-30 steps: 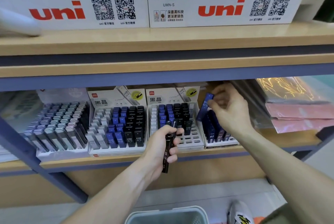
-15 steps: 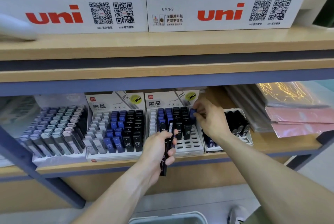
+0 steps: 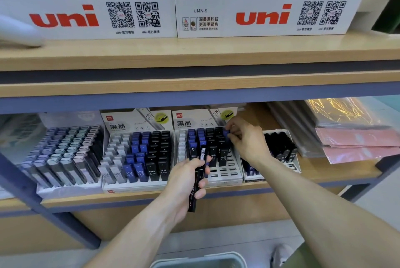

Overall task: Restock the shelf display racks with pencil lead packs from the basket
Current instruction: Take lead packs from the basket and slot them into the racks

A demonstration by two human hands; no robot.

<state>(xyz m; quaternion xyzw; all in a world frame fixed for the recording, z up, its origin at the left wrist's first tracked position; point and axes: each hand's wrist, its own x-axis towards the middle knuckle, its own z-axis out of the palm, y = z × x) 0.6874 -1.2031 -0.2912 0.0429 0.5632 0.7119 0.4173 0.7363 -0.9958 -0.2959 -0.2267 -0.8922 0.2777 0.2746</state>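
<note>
My left hand point(image 3: 187, 181) grips a few black pencil lead packs point(image 3: 195, 183) upright, in front of the middle white display rack point(image 3: 225, 175). My right hand point(image 3: 245, 140) pinches a blue lead pack point(image 3: 226, 133) at the back right of that rack, among the black packs. The rack holds blue and black packs at the back, with open slots along its front rows. The basket's point(image 3: 199, 261) pale rim shows at the bottom edge of the view.
A fuller rack point(image 3: 134, 183) and a pastel-pack rack point(image 3: 65, 187) stand to the left. A small tray of dark packs point(image 3: 279, 145) sits to the right, then pink folders point(image 3: 359, 140). White uni boxes point(image 3: 259, 16) line the upper shelf. A shoe point(image 3: 279, 254) is beside the basket.
My right hand carried the blue pack from above the right-hand tray leftward and down to the back right of the middle rack. My left hand stayed where it was with its packs.
</note>
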